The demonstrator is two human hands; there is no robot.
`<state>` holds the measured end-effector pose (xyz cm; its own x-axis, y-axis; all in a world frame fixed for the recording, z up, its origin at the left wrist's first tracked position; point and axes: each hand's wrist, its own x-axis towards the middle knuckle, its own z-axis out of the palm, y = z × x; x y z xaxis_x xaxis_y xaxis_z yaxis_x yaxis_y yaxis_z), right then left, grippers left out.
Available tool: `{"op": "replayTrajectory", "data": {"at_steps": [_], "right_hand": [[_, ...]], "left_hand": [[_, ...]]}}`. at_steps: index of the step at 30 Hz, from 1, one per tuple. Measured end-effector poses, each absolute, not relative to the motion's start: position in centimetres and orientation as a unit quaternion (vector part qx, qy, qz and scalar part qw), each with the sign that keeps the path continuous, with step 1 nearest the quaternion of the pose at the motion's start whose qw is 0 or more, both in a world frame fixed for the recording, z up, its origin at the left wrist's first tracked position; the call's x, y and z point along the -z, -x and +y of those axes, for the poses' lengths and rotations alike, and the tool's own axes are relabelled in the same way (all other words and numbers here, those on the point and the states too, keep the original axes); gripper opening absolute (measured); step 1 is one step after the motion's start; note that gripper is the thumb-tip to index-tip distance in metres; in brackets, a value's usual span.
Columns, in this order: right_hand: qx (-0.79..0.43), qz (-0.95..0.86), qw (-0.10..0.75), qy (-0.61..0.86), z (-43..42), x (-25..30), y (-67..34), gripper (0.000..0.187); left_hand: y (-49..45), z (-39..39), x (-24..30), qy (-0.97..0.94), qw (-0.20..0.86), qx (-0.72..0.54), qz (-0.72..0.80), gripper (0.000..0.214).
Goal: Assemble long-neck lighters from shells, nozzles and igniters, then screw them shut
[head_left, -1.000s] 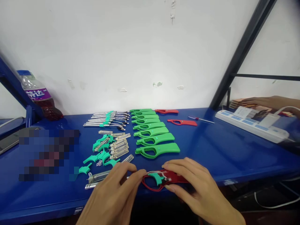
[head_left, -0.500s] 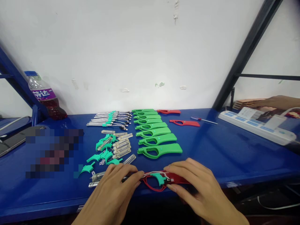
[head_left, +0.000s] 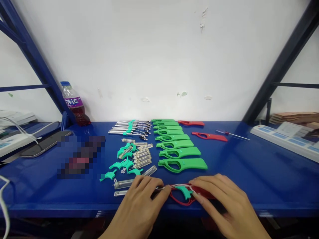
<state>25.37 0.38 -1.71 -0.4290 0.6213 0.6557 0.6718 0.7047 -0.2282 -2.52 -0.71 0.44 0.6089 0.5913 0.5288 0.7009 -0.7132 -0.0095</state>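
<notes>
A red lighter shell (head_left: 204,192) lies at the table's front edge, between my two hands. My left hand (head_left: 143,205) is closed on its nozzle end, thumb and fingers pinching where a metal tube (head_left: 120,193) enters; the tube sticks out to the left. Inside the shell's loop sits a teal trigger (head_left: 184,192), with a white wire (head_left: 179,184) running above it. My right hand (head_left: 224,202) grips the shell's handle from the right. Its thumb presses just beside the trigger, and the fingers cover much of the handle.
Green lighter shells (head_left: 184,164) form a column behind my hands, with two red shells (head_left: 210,136) and a screwdriver (head_left: 236,135) to their right. Left are clear fuel tanks (head_left: 142,158), teal triggers (head_left: 109,176) and metal tubes with wires (head_left: 122,127). A bottle (head_left: 76,104) and power strip (head_left: 284,141) stand farther out.
The camera view has shifted, so everything sits farther right. My right thumb has moved in beside the trigger, covering the small wired end that showed there. My left hand keeps its pinch.
</notes>
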Motion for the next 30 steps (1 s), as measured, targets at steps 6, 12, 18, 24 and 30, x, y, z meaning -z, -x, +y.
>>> {"op": "replayTrajectory", "data": {"at_steps": [6,12,18,24,30], "right_hand": [[0.067,-0.830,0.392,0.392,0.6,2.2,-25.6,0.023],[0.083,-0.814,0.412,0.400,0.7,2.4,-25.6,0.026],[0.076,-0.807,0.427,0.400,0.6,2.2,-25.5,0.023],[0.065,-0.807,0.425,0.404,0.5,2.4,-25.6,0.023],[0.067,-0.805,0.431,0.402,0.5,2.4,-25.6,0.022]], "left_hand": [[5.1,-0.2,-2.4,0.872,0.139,0.243,-0.401,0.047],[9.8,2.0,-3.4,0.845,0.130,0.194,-0.481,0.027],[10.2,2.6,-3.0,0.837,0.087,0.175,-0.511,0.027],[12.1,2.2,-3.8,0.830,0.075,0.177,-0.523,0.032],[14.9,2.1,-3.9,0.838,0.058,0.141,-0.524,0.031]]}}
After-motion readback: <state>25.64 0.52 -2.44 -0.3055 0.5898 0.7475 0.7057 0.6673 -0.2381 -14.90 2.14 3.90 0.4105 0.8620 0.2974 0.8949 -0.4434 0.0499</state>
